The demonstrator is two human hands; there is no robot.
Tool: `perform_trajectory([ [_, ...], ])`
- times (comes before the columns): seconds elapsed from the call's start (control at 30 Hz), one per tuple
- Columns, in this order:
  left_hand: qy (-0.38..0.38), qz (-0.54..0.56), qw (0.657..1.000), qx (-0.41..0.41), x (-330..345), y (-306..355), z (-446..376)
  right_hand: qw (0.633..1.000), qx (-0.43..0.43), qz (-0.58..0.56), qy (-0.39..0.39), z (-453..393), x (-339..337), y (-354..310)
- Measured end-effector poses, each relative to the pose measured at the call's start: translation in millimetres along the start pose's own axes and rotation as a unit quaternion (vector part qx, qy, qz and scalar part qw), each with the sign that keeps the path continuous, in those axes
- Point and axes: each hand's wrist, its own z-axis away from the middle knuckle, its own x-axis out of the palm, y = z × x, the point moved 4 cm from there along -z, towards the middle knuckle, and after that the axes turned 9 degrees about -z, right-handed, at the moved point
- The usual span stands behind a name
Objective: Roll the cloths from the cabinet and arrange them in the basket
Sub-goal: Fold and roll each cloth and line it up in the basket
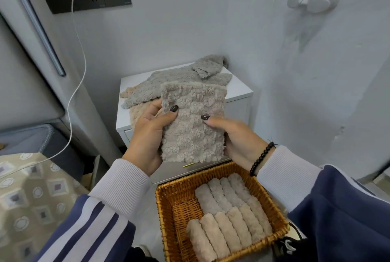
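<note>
Here both hands [147, 135] [236, 137] grip a folded cloth [193, 122] upright, long axis vertical.

A folded beige fleece cloth [193, 123] is hanging upright in mid-air in front of the white cabinet [238, 90], with a loose pile of grey and beige cloths [168, 82] lying spread and rumpled across the cabinet top behind it. Near and slightly right, a square wicker basket [168, 198] is sitting on the floor, holding beige cloth rolls [228, 215] lying side by side in two rows toward its right side and leaving its left part bare.
</note>
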Motion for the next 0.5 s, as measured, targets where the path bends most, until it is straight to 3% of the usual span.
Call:
perform_trajectory([
  [0.3, -0.027, -0.035, 0.998, -0.038, 19, -12, -6, 0.990, -0.064, 0.124, 0.007, 20, -45, -37],
  [0.5, -0.182, -0.088, 0.975, -0.094, 32, -22, -5, 0.960, -0.027, 0.275, -0.046, 34, -66, -56],
])
